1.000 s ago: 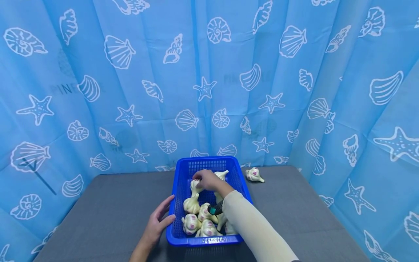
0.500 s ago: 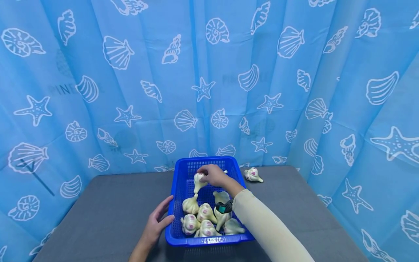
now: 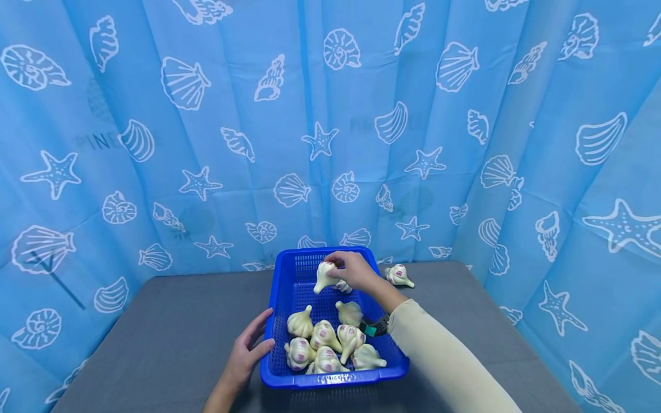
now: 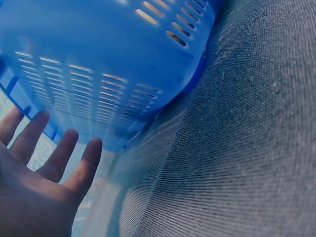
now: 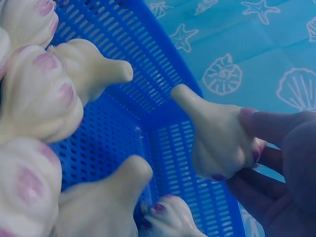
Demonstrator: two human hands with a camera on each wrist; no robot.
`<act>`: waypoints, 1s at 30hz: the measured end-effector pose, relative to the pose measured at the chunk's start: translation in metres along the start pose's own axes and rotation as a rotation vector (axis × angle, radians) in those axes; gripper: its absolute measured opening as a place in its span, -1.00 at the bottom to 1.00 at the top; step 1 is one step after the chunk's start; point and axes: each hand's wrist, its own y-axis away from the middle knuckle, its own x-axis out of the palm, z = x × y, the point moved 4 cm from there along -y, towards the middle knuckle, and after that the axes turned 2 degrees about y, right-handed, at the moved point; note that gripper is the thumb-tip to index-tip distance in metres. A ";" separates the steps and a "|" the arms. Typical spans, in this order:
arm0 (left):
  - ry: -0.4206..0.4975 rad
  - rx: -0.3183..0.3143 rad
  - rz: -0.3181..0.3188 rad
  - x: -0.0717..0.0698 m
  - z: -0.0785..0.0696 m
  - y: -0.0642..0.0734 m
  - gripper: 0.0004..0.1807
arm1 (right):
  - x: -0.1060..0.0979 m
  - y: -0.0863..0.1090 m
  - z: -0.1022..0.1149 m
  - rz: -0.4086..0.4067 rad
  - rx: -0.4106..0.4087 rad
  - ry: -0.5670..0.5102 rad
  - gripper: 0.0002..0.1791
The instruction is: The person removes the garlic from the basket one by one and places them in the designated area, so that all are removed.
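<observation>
"What is held in the right grip (image 3: 357,271)?"
"1 garlic (image 3: 324,276), clamped between thumb and fingers, over the basket (image 3: 294,380)."
"And the left grip (image 3: 245,350)?"
"Its fingers are spread, rested against the basket's side. Below the right grip, more bulbs (image 3: 325,335) are held in the basket; to its right, 1 lone bulb (image 3: 399,275) is seen on the counter (image 3: 196,321)."

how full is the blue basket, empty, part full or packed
Part full: several garlic bulbs crowd the near end of the blue basket, while bare mesh floor shows farther back.
</observation>
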 end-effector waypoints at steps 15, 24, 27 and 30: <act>0.017 0.011 -0.001 0.000 0.000 0.000 -0.40 | -0.039 0.022 -0.011 -0.167 -0.006 -0.081 -0.66; 0.015 -0.004 0.001 0.000 0.000 0.001 -0.41 | -0.059 0.032 -0.031 -0.287 0.006 -0.047 -0.65; 0.017 -0.006 0.002 0.000 0.000 0.001 -0.41 | -0.066 0.036 -0.038 -0.333 -0.010 -0.030 -0.64; 0.022 -0.005 0.002 0.000 0.000 0.001 -0.41 | -0.072 0.041 -0.044 -0.369 -0.013 -0.012 -0.63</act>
